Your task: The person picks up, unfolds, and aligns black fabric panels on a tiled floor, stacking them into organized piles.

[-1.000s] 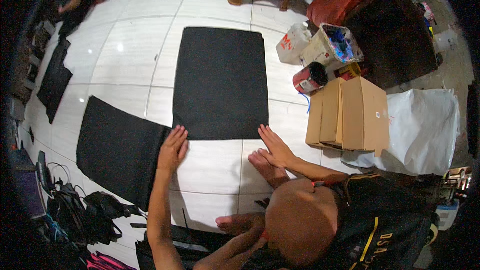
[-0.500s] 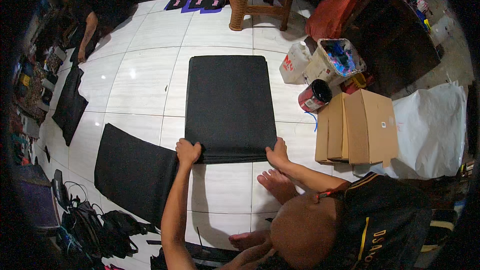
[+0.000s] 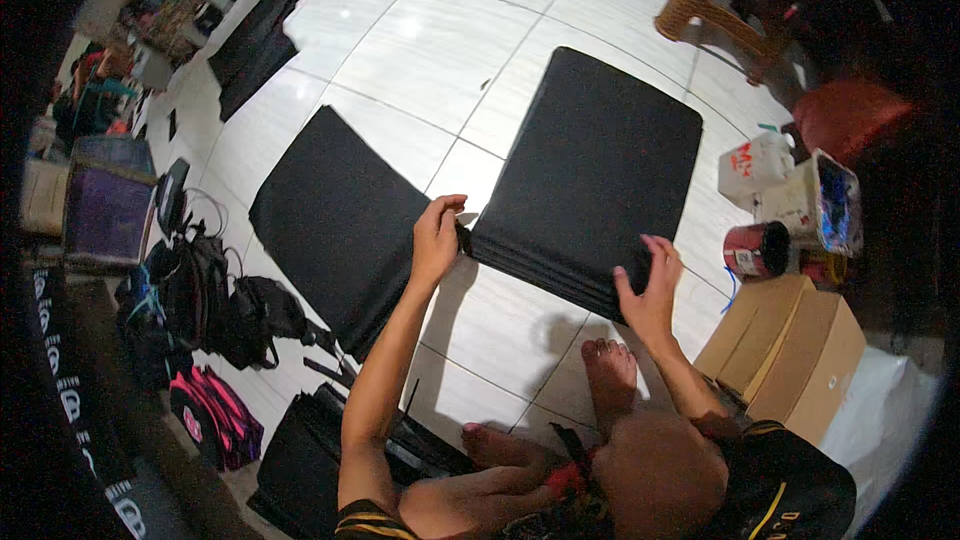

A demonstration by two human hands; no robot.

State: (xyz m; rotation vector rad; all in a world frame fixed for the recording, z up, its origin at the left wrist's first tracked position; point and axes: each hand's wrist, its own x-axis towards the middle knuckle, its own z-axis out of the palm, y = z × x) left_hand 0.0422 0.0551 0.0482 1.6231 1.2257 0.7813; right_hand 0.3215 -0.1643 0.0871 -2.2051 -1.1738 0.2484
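A neat stack of folded black cloth [image 3: 606, 155] lies on the tiled floor in front of me, its layered edge facing me. My right hand [image 3: 652, 290] is at its near right corner, thumb and fingers spread, touching the top layer's edge. Just off the near left corner is my left hand [image 3: 436, 242], fingers loosely stretched toward the stack and nothing visible in them. Beyond my left forearm, a second pile of black cloth [image 3: 335, 215] rests flat on the floor.
To the right stand cardboard boxes [image 3: 790, 350], a dark red-labelled can [image 3: 756, 249], a white jug [image 3: 752, 168] and a grubby tub [image 3: 785, 202]. Black bags with straps [image 3: 195, 285] lie at the left. More black cloth [image 3: 258, 48] is farther off. My bare foot [image 3: 610, 375] is near the stack.
The view has swung left, so the stack now appears farther right and tilted. My left hand has come off the stack's corner, and my right hand's fingers have spread.
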